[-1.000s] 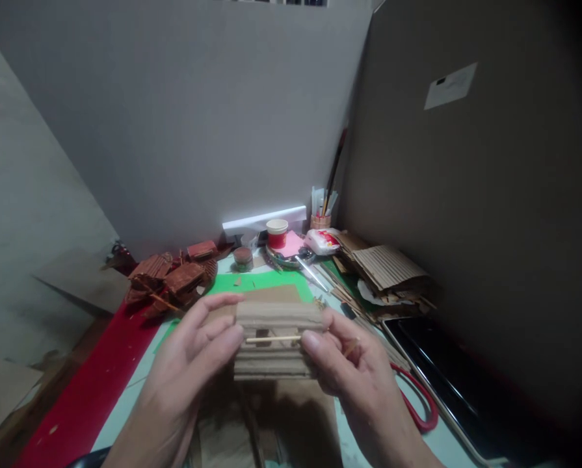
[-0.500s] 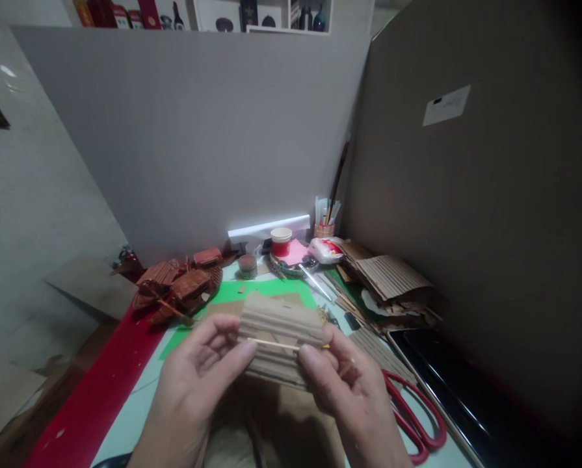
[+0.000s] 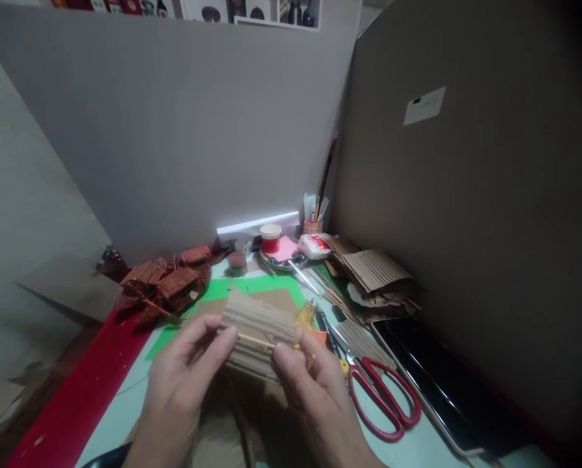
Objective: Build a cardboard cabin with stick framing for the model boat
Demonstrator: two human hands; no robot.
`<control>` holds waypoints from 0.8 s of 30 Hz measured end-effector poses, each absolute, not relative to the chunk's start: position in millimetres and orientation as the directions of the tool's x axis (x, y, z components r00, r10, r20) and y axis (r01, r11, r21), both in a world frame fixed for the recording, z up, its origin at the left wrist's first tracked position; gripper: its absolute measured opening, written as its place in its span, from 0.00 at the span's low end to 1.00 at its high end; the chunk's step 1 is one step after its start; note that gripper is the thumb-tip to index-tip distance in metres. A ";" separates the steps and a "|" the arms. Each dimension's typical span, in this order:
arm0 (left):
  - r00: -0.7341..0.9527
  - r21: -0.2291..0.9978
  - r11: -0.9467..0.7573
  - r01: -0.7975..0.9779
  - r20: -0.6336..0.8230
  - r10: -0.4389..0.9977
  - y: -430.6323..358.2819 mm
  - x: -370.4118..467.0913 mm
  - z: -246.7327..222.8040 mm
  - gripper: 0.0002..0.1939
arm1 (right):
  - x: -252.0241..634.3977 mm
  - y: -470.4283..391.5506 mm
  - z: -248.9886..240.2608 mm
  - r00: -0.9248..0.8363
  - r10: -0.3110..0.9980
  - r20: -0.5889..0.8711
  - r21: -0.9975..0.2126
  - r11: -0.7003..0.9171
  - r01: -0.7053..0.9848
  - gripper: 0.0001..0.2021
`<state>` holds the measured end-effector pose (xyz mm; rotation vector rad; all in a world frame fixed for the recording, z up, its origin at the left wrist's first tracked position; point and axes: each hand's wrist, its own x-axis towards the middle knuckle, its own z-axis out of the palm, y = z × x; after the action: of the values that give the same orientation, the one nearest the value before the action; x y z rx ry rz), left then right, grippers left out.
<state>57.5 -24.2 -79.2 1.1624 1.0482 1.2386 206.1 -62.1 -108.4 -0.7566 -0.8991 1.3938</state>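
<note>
I look onto a small craft corner, though whether in a home or a workshop I can't tell: scissors point(image 3: 361, 362), stacked corrugated cardboard point(image 3: 378, 270) and a holder point(image 3: 313, 227) of brushes point(image 3: 326, 172) crowd a pale tabletop point(image 3: 119, 409), grey panels point(image 3: 173, 130) screen it, and a shelf point(image 3: 277, 25) with bottles point(image 3: 298, 15) shows above.

Cardboard point(image 3: 259, 318) partly hidden by right hand point(image 3: 315, 374), shelf point(image 3: 275, 25) cut off above, label point(image 3: 426, 106) illegibly small

The left hand point(image 3: 181, 367) and right hand point(image 3: 313, 383) are bare, with rounded thumbs point(image 3: 226, 339).
</note>
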 end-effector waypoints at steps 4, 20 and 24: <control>0.085 0.991 -0.024 -0.130 0.036 0.996 -14.8 54.1 -77.9 0.10 | 218.0 -58.1 -100.9 0.004 0.994 0.107 -0.989 0.107 -0.099 0.15; 0.020 0.976 0.038 -0.213 -0.035 0.999 -7.8 26.2 -56.8 0.02 | 221.6 -45.8 -122.2 -0.272 0.961 -0.059 -0.200 0.255 0.946 0.09; 0.035 0.973 0.022 -0.229 -0.015 0.999 -8.3 28.2 -54.9 0.03 | 223.2 -43.9 -119.6 -0.334 0.941 -0.048 -0.146 0.324 0.935 0.10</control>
<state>28.2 -8.3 -54.9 1.0398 1.0229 1.2723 223.2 -43.9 -119.6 -1.7862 -2.5187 0.2274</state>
